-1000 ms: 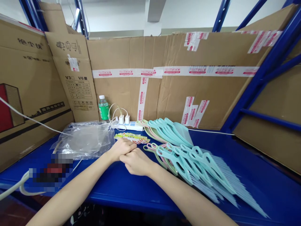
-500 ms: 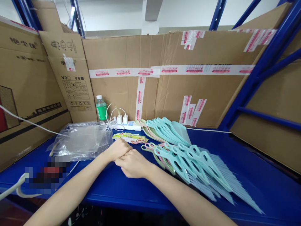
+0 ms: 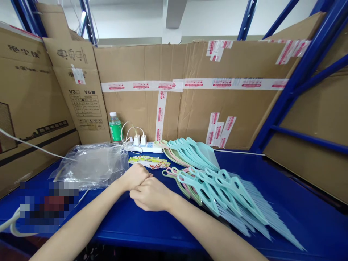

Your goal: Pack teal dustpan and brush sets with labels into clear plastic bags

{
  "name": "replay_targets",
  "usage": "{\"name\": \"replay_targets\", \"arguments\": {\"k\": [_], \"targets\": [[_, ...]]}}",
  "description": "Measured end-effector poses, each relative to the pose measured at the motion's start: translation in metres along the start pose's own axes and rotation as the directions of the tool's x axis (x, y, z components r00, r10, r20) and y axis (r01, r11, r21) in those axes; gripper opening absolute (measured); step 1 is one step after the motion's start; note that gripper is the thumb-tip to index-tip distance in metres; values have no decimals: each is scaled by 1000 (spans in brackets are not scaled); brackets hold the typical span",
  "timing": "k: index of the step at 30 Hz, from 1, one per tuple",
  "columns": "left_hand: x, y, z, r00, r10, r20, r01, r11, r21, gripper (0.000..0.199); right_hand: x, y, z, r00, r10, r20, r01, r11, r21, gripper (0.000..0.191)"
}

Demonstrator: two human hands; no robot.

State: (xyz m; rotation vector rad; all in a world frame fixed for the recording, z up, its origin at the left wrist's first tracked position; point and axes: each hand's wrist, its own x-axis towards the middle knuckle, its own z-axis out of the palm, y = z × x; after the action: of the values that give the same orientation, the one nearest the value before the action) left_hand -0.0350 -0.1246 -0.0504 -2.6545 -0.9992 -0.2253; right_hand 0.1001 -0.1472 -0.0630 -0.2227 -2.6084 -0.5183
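Note:
My left hand (image 3: pixel 137 177) and my right hand (image 3: pixel 153 194) are both curled into fists, pressed against each other above the front middle of the blue table. Nothing shows sticking out of either fist, though the palms are hidden. Just beyond them lie several colourful printed labels (image 3: pixel 149 162), fanned out. To the right is a row of hand brushes (image 3: pixel 228 192) with mint, pink and green handles and pale bristles. Behind the brushes, a nested stack of dustpans (image 3: pixel 190 152) in similar colours overlaps along its handles. Clear plastic bags (image 3: pixel 92 165) lie left of my hands.
A power strip (image 3: pixel 157 148) with white plugs and cables stands at the back, beside a green-labelled bottle (image 3: pixel 115 127). Cardboard walls (image 3: pixel 130 116) and blue metal posts (image 3: pixel 282 98) enclose the table. A pixelated patch (image 3: pixel 51 204) covers something at front left.
The view has shifted slightly, so everything sits a little lower and further left. My two fists stay pressed together, and the objects on the table have not moved.

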Motion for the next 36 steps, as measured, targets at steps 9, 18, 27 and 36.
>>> {"name": "replay_targets", "arguments": {"k": [9, 18, 27, 36], "targets": [[-1, 3, -3, 1000, -23, 9, 23, 1000, 5, 34, -1, 2, 6, 989, -31, -146, 33, 999, 14, 35], [0, 3, -4, 1000, -23, -17, 23, 999, -24, 41, -1, 2, 4, 999, -16, 29, 17, 999, -35, 16], [-1, 4, -3, 999, 8, -41, -8, 1000, -4, 39, -2, 0, 6, 1000, -12, -22, 12, 1000, 14, 38], [0, 3, -3, 1000, 0, -16, 0, 999, 38, 38, 1, 1, -3, 986, -7, 165, 11, 1000, -24, 11]]}}
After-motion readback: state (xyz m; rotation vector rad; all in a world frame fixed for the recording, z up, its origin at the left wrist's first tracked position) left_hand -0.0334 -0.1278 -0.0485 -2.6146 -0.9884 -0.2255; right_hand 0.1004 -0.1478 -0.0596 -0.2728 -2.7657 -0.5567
